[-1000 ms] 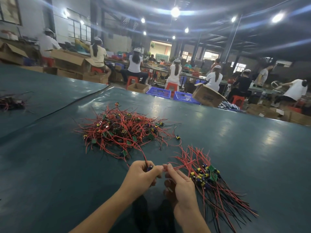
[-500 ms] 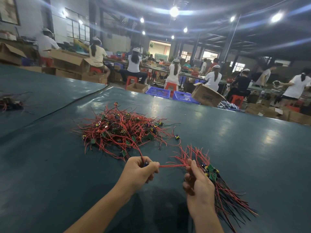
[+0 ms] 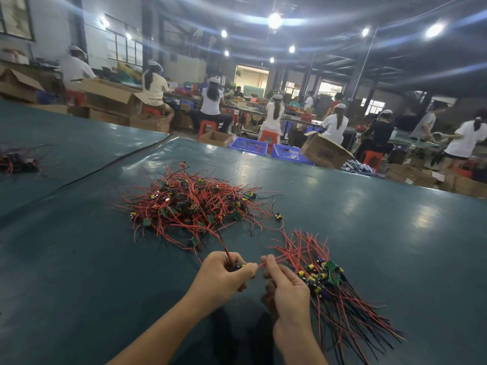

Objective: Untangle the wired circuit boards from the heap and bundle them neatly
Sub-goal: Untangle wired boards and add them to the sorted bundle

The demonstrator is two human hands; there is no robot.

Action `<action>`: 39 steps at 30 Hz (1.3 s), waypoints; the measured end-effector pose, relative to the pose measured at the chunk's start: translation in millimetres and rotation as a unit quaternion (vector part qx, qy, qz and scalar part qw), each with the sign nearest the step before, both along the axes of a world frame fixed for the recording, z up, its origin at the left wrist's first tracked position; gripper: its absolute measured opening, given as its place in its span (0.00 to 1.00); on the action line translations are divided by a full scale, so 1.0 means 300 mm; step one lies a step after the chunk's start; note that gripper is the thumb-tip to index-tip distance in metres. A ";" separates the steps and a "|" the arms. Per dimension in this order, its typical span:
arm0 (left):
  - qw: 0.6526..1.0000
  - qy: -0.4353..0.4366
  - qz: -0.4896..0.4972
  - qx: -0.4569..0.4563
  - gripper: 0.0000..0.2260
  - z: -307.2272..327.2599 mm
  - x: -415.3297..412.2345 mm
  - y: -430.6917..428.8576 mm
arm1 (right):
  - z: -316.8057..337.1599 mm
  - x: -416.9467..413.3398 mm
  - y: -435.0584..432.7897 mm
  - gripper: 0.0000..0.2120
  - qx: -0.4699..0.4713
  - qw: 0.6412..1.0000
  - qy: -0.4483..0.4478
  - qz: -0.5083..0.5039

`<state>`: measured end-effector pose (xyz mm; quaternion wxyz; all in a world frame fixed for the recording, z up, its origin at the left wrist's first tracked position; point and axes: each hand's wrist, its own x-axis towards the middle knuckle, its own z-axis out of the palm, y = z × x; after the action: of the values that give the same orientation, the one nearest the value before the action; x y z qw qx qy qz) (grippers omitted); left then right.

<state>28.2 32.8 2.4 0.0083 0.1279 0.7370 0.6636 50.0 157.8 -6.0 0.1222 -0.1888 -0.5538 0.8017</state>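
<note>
A tangled heap of small green circuit boards with red and black wires (image 3: 192, 204) lies on the dark green table (image 3: 369, 233). To its right, a sorted bundle (image 3: 324, 275) lies with boards side by side and wires fanned out. My left hand (image 3: 224, 275) is closed around one small circuit board, whose wires trail back up toward the heap. My right hand (image 3: 287, 288) pinches that board's red wire between thumb and forefinger, just left of the bundle. The two hands are a few centimetres apart.
Another small wire tangle (image 3: 15, 162) sits far left on the adjoining table. Beyond the table's far edge stand cardboard boxes (image 3: 325, 150), blue crates (image 3: 249, 146) and several seated workers on red stools.
My right hand has moved left and closer to my left hand, sliding along the red wire. The stretch of wire between the hands is shorter. The heap and bundle have not moved.
</note>
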 end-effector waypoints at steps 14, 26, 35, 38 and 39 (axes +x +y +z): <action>0.974 -0.047 0.117 0.187 0.14 0.072 -0.086 -0.173 | 0.036 0.003 0.241 0.08 -0.109 0.980 0.056 -0.155; 0.981 -0.122 -0.116 0.097 0.26 0.018 -0.049 -0.092 | 0.036 0.024 0.096 0.35 -0.222 0.964 0.025 0.148; 0.966 -0.183 0.050 0.174 0.21 -0.006 -0.059 -0.073 | 0.034 0.048 0.082 0.40 -0.185 0.955 0.049 0.227; 0.952 -0.216 0.044 0.212 0.23 0.004 -0.062 -0.077 | 0.034 0.041 0.081 0.35 -0.208 0.953 0.044 0.217; 0.949 -0.223 0.030 0.222 0.23 0.008 -0.057 -0.080 | 0.034 0.035 0.080 0.33 -0.221 0.954 0.045 0.199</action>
<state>11.0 8.9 4.9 0.1241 -0.0465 0.5537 0.8221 60.4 181.9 4.3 -0.0592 -0.0608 -0.3832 0.9198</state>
